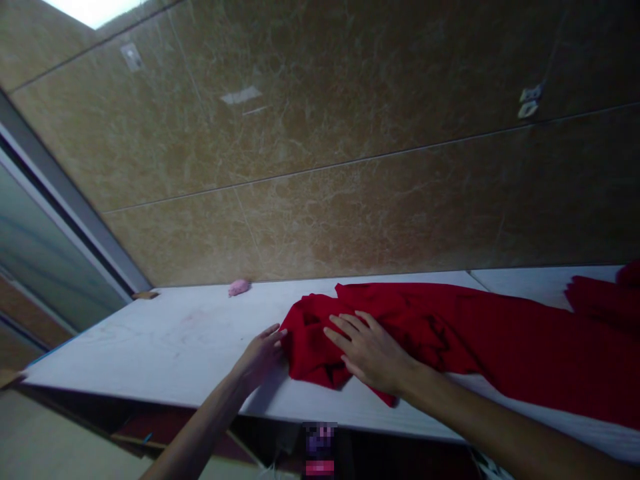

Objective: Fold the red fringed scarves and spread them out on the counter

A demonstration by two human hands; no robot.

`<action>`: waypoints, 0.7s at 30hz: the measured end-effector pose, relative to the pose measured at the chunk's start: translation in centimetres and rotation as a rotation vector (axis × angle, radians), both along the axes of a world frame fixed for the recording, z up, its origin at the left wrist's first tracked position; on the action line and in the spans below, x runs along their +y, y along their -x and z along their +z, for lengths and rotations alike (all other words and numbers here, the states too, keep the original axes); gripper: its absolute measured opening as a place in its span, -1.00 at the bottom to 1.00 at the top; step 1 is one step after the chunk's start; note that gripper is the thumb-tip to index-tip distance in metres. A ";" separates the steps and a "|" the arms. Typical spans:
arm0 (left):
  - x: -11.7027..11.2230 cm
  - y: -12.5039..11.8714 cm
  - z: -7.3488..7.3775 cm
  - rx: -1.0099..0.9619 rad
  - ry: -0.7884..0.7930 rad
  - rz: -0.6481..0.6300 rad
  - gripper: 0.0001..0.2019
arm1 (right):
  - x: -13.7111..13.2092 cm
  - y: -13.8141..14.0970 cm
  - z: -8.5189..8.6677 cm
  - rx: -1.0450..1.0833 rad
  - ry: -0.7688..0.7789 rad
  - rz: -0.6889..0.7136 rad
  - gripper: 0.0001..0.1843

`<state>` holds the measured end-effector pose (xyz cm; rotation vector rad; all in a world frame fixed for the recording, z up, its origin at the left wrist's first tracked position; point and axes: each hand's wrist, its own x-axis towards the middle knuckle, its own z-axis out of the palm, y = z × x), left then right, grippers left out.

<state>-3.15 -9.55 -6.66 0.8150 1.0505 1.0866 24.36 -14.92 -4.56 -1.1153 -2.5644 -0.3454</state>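
Note:
A long red cloth (480, 340) lies across a white table (170, 340), bunched at its left end. My right hand (370, 350) rests flat on that bunched end, fingers spread and stretched out. At the cloth's left edge my left hand (260, 357) has its fingertips touching the fabric; the fingers look loosely extended, and I cannot see anything pinched between them.
A small pink object (239, 287) sits at the table's back edge by the brown marble wall (350, 167). More red cloth (607, 300) lies at the far right. A grey frame (65, 200) borders the left. Dark shelving sits under the table front.

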 end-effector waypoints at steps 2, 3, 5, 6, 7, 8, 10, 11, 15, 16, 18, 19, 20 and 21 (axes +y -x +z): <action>-0.9 -0.8 -0.3 -0.023 0.036 0.033 -0.88 | 0.3 0.9 0.5 0.015 -0.001 0.029 -0.34; -1.4 -1.2 -0.3 -0.034 0.068 0.011 -0.92 | 0.4 1.3 0.7 0.016 0.012 0.054 -0.32; -2.2 -1.8 -0.1 -0.044 0.134 -0.062 -0.89 | 0.5 1.9 1.0 0.020 0.068 0.116 -0.30; -2.6 -2.0 0.0 -0.040 0.152 -0.092 -0.87 | 0.6 2.1 1.0 0.028 0.105 0.152 -0.29; -2.8 -2.0 0.0 -0.027 0.148 -0.115 -0.85 | 0.6 2.1 1.0 0.039 0.141 0.184 -0.26; -3.0 -2.0 0.0 -0.005 0.128 -0.136 -0.82 | 0.6 2.1 0.9 0.053 0.171 0.210 -0.23; -3.1 -1.8 -0.1 0.064 0.046 -0.180 -0.70 | 0.7 1.7 0.6 0.070 0.202 0.229 -0.14; -3.1 -1.7 -0.3 0.103 -0.003 -0.199 -0.64 | 0.8 1.5 0.4 0.069 0.210 0.225 -0.10; -3.1 -1.7 -0.4 0.227 -0.120 -0.247 -0.54 | 0.8 1.0 -0.1 0.044 0.222 0.178 -0.09; -3.2 -1.8 -0.3 0.231 -0.136 -0.251 -0.54 | 0.7 1.1 0.0 0.040 0.219 0.172 -0.10; -3.4 -2.2 0.2 0.199 -0.162 -0.251 -0.52 | 0.6 1.5 0.2 0.036 0.199 0.175 -0.14; -3.6 -2.4 0.5 0.170 -0.171 -0.245 -0.50 | 0.5 1.9 0.3 0.040 0.183 0.184 -0.17; -3.7 -2.6 0.8 0.138 -0.176 -0.235 -0.47 | 0.5 2.2 0.3 0.048 0.162 0.196 -0.21; -3.8 -2.7 1.0 0.106 -0.177 -0.219 -0.45 | 0.5 2.6 0.3 0.059 0.137 0.210 -0.24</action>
